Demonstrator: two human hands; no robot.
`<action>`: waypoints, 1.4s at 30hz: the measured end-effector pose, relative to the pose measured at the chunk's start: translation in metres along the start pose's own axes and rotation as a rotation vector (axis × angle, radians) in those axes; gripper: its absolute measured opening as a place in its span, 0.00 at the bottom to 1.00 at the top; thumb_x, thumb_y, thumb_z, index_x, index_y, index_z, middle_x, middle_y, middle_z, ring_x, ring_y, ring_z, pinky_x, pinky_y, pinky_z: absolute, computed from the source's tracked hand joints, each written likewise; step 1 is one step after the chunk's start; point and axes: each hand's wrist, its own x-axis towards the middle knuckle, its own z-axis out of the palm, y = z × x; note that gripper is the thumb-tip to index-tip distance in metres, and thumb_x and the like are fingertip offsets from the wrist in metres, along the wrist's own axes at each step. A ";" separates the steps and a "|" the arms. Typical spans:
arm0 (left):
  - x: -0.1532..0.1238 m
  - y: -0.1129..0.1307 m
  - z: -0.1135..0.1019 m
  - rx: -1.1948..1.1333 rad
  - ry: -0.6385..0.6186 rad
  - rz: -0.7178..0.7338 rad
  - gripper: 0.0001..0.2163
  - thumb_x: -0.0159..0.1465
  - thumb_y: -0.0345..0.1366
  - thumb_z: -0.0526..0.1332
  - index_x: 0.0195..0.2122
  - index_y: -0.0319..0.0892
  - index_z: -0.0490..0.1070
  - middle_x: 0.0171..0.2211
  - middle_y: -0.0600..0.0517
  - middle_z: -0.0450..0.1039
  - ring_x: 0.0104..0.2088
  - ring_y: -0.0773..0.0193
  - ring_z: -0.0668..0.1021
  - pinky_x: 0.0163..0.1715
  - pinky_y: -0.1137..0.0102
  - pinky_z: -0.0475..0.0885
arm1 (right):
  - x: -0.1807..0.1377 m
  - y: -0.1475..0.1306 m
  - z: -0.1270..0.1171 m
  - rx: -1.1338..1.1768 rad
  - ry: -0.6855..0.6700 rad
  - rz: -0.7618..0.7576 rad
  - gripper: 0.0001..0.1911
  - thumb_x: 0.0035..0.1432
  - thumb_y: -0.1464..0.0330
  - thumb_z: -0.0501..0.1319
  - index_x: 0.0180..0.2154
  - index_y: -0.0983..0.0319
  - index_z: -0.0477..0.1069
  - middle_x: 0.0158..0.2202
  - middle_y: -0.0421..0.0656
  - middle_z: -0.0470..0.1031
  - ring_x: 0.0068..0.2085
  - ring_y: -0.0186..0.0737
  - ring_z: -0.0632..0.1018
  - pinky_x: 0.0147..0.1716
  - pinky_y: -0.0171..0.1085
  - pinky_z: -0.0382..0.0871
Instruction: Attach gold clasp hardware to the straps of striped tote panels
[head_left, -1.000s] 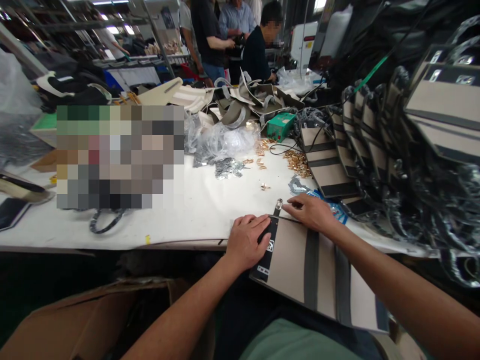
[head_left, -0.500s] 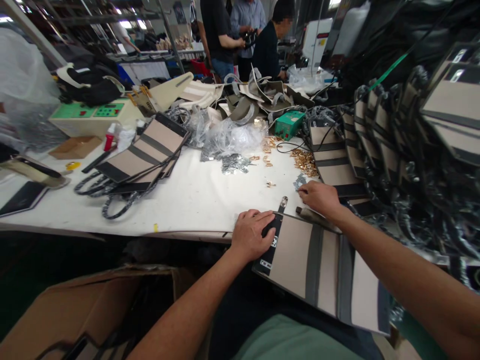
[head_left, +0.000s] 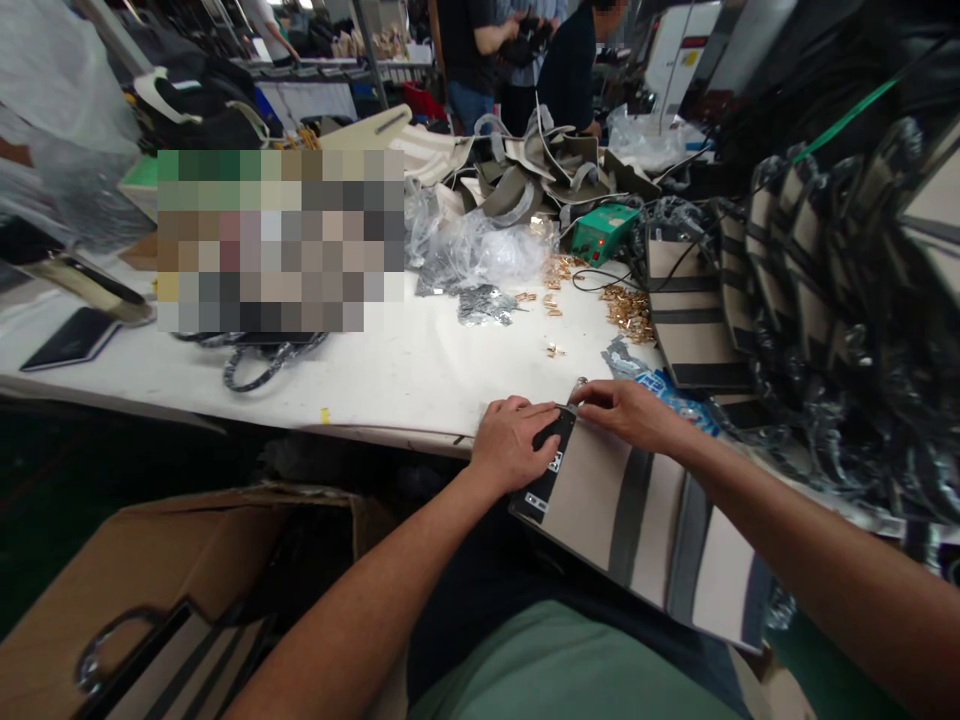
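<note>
A flat beige bag (head_left: 592, 490) with dark grey stripes and a black end band lies slanted across the table's front edge and over my lap. My left hand (head_left: 514, 440) is closed on its black end, fingers along the top and thumb on the band. Small metal fittings show on that band. At the bag's upper corner, the fingertips of my right hand (head_left: 626, 412) are pinched together beside a short strap with a metal tip (head_left: 579, 388). Whatever is between those fingertips is too small to make out.
Gold-coloured metal parts (head_left: 628, 312) and grey metal plates (head_left: 484, 305) lie on the white table (head_left: 397, 375). Behind stand a green box (head_left: 600, 235) and clear plastic wrap (head_left: 495, 255). Wrapped bags (head_left: 787, 260) crowd the right. A cardboard box (head_left: 187, 550) sits below left. People stand beyond.
My right hand has moved from the grey plates on the table back to the strap at the bag's corner. My left hand keeps its place on the bag. A blue-and-white packet now shows behind my right hand.
</note>
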 end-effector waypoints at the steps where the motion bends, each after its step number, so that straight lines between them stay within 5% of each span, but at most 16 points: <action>1: 0.000 0.000 0.000 -0.001 0.000 -0.001 0.18 0.67 0.41 0.63 0.58 0.51 0.75 0.60 0.57 0.76 0.54 0.53 0.74 0.54 0.53 0.69 | 0.000 -0.002 0.003 0.006 -0.023 0.005 0.13 0.61 0.62 0.59 0.42 0.58 0.81 0.35 0.39 0.83 0.36 0.40 0.79 0.38 0.37 0.69; 4: 0.001 0.000 -0.001 -0.003 0.000 -0.002 0.18 0.67 0.41 0.63 0.58 0.51 0.75 0.60 0.58 0.76 0.54 0.53 0.74 0.54 0.53 0.69 | 0.003 -0.005 0.007 0.032 -0.049 0.043 0.13 0.60 0.62 0.60 0.40 0.58 0.82 0.33 0.39 0.82 0.35 0.40 0.79 0.37 0.38 0.69; 9: 0.002 0.001 -0.002 0.006 -0.013 -0.004 0.16 0.66 0.41 0.63 0.56 0.52 0.76 0.59 0.59 0.77 0.53 0.52 0.74 0.53 0.53 0.69 | 0.006 -0.006 0.017 0.123 0.028 0.084 0.22 0.61 0.59 0.61 0.52 0.61 0.80 0.31 0.41 0.81 0.31 0.41 0.78 0.33 0.38 0.71; 18: 0.001 0.000 -0.001 -0.008 -0.018 -0.018 0.18 0.67 0.42 0.62 0.58 0.53 0.75 0.59 0.58 0.76 0.54 0.53 0.74 0.54 0.54 0.68 | 0.001 -0.007 0.020 0.077 0.035 0.071 0.12 0.60 0.63 0.60 0.39 0.58 0.82 0.35 0.39 0.84 0.36 0.40 0.80 0.40 0.38 0.72; 29: 0.001 0.001 -0.001 -0.008 -0.022 -0.017 0.18 0.68 0.43 0.62 0.59 0.52 0.75 0.60 0.57 0.76 0.55 0.53 0.74 0.55 0.53 0.69 | -0.004 0.000 0.037 -0.040 0.182 0.004 0.11 0.63 0.65 0.60 0.42 0.55 0.81 0.42 0.41 0.84 0.45 0.45 0.81 0.49 0.43 0.72; 42: 0.001 0.000 0.001 -0.023 0.008 -0.010 0.18 0.67 0.42 0.63 0.58 0.51 0.76 0.59 0.58 0.76 0.54 0.53 0.75 0.54 0.53 0.69 | -0.014 0.000 0.045 -0.158 0.252 0.003 0.10 0.63 0.66 0.60 0.43 0.56 0.80 0.42 0.42 0.82 0.44 0.44 0.80 0.47 0.42 0.72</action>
